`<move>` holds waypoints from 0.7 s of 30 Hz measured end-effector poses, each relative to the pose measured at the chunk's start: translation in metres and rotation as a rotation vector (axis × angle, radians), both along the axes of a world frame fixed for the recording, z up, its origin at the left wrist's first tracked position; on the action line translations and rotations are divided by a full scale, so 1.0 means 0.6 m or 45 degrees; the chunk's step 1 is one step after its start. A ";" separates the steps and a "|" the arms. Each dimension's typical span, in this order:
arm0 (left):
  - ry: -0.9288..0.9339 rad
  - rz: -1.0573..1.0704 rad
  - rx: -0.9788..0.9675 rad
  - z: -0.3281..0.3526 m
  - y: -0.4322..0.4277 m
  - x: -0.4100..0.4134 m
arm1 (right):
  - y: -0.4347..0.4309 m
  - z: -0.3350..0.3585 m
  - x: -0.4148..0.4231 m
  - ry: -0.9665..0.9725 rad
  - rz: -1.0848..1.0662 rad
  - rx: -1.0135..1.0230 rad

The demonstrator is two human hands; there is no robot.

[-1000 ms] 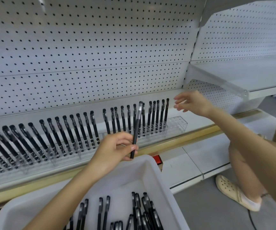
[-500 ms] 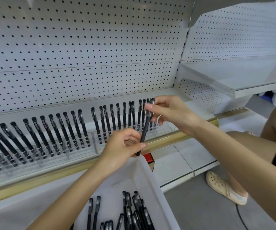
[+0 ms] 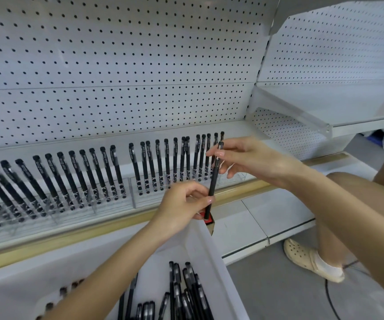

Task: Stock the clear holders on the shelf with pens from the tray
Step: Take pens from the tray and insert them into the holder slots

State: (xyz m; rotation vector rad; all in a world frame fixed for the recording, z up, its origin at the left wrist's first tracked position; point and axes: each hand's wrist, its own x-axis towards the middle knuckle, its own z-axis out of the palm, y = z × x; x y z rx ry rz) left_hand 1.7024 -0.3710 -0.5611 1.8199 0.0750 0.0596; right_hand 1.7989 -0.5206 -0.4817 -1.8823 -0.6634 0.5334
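Note:
A black pen (image 3: 214, 179) stands almost upright between both hands, in front of the shelf. My left hand (image 3: 181, 205) pinches its lower part; my right hand (image 3: 246, 158) pinches it near the cap. Behind it, clear holders (image 3: 112, 202) run along the shelf, filled with several upright black pens (image 3: 89, 174). The holder's right end (image 3: 239, 176) shows vacant slots. Below, a white tray (image 3: 211, 255) holds several loose black pens (image 3: 184, 294).
White pegboard (image 3: 117, 65) backs the shelf, which has a tan front strip (image 3: 82, 232). A higher white shelf (image 3: 325, 105) juts out at the right. A small red-topped box (image 3: 210, 221) sits by the tray corner. My knee and a cream shoe (image 3: 311, 259) are on the grey floor.
My right hand came back from the holder's right end and took the upper part of the pen that my left hand holds. The camera view shifted slightly left.

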 end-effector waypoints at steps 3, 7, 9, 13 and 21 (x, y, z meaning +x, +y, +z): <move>-0.150 0.042 0.346 -0.003 0.004 0.008 | -0.007 0.010 0.009 -0.089 -0.033 -0.023; -0.363 -0.044 1.203 0.010 0.028 0.009 | -0.034 0.059 0.059 -0.251 -0.240 0.085; -0.320 -0.109 1.291 0.013 0.037 0.012 | -0.050 0.075 0.089 -0.319 -0.349 0.134; -0.188 -0.176 1.345 0.006 0.050 0.018 | -0.061 0.061 0.135 -0.436 -0.435 0.018; -0.002 -0.304 1.358 -0.012 0.058 0.018 | -0.047 -0.009 0.176 -0.465 -0.423 0.039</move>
